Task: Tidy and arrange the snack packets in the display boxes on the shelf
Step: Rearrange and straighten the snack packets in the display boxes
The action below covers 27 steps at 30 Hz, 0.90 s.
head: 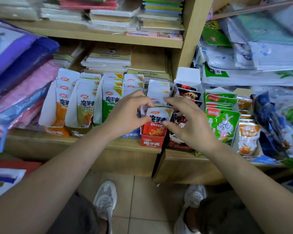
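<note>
Your left hand (128, 114) pinches the red packet (156, 119) at its top left and your right hand (189, 122) pinches its right side, likely to seat it squarely. It stands foremost in the red box (151, 141) at the shelf (91, 141) front edge.

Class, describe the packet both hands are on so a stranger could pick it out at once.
On the wooden shelf stands a row of display boxes of white-topped snack packets. At its right end is the red box, whose front packet the left hand and right hand hold. Its lower half is red, unlike the orange packets and green packets to the left.
</note>
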Each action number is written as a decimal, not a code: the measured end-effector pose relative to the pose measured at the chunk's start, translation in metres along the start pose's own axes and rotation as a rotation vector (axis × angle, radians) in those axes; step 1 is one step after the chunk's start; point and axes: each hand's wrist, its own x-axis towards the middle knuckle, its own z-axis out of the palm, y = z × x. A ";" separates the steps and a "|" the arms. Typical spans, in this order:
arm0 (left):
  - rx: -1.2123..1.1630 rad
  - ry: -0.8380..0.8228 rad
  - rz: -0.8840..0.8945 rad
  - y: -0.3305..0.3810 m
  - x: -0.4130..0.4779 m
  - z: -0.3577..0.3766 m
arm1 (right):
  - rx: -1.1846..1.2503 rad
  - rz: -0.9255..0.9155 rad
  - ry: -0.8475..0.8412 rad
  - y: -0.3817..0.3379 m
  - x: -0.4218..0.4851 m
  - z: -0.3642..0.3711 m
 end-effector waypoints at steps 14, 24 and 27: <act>0.236 0.103 -0.066 -0.030 -0.036 -0.041 | -0.430 -0.113 -0.068 0.001 -0.001 0.021; 0.364 -0.106 -0.251 -0.065 -0.077 -0.054 | -0.527 -0.037 -0.189 -0.032 0.017 0.050; 0.388 -0.143 -0.234 -0.063 -0.089 -0.049 | -0.611 -0.017 -0.272 -0.031 0.022 0.063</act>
